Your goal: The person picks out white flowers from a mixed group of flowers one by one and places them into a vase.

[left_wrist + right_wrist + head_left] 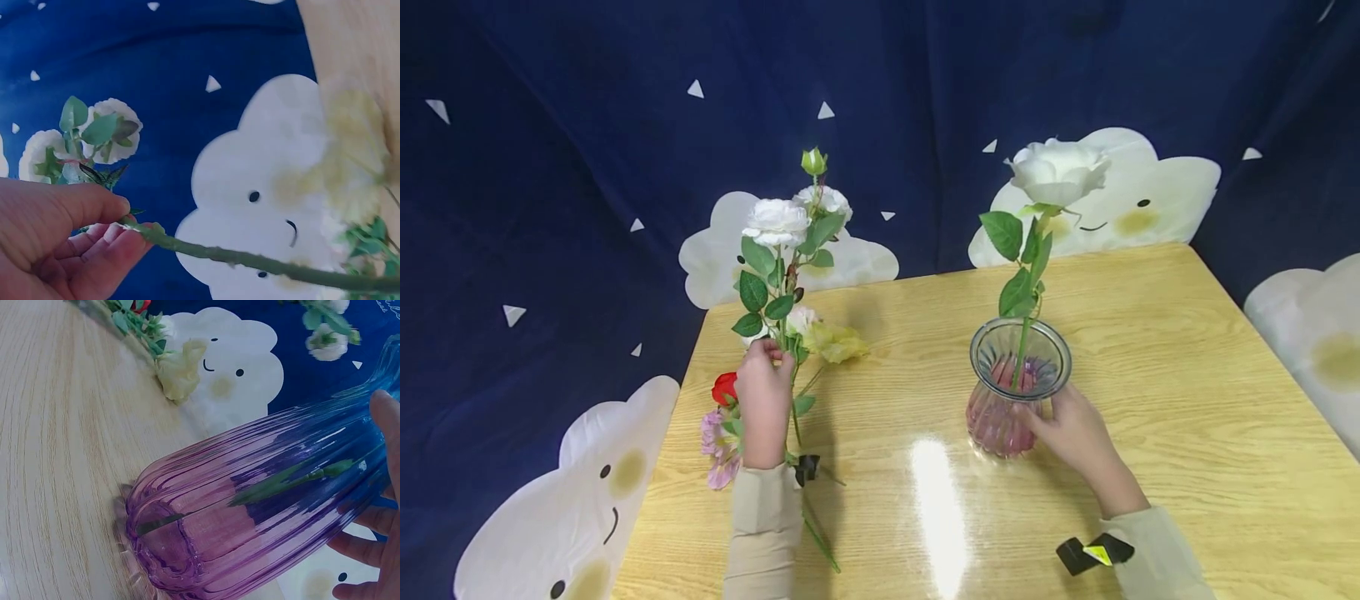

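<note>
Between thumb and fingers, my left hand (pixel 765 400) pinches the green stem (pixel 250 257) of a flower spray with white blooms (pixel 777 222), a bud (pixel 813 162) at its tip and several leaves. The spray stands upright above the table. On the right, my right hand (pixel 1078 433) holds the ribbed glass vase (pixel 250 506), thumb on its near side and fingers round the far side. The vase is pink toward the base and bluish near the neck. One large white rose (pixel 1060 172) stands in it, its stem visible through the glass.
Other flowers lie at the table's left: a red rose (pixel 725 389), a pink-purple flower (pixel 721 450) and a pale yellow bloom (pixel 837 342). My left arm partly covers them. Behind the wooden table (pixel 895 375) hangs a dark blue cloth (pixel 917 125) with cloud prints.
</note>
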`<state>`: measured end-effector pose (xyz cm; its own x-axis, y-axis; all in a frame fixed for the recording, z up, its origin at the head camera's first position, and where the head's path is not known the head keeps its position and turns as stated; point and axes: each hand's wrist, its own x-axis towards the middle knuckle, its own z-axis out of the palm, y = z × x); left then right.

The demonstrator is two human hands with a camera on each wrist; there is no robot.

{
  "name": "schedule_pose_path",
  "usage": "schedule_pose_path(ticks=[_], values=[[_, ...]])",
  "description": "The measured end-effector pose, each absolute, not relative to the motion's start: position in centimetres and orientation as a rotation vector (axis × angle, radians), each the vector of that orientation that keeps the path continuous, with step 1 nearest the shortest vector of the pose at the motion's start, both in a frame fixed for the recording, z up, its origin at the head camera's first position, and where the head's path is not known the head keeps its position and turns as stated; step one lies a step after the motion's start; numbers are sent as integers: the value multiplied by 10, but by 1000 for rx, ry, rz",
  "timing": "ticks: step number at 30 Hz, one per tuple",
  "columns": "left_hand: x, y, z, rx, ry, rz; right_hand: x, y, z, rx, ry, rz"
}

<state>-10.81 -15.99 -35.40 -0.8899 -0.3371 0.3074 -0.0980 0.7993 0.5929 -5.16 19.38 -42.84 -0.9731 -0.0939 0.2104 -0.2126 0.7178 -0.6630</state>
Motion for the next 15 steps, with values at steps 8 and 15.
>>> schedule_pose_path(ticks=[8, 15], values=[[-110, -136, -335, 211, -2500, -923, -51, 194, -430, 254, -2750, 1081], [-114, -111, -322, 70, -2428, -1008, -52, 194, -431, 248, -2746, 1088]])
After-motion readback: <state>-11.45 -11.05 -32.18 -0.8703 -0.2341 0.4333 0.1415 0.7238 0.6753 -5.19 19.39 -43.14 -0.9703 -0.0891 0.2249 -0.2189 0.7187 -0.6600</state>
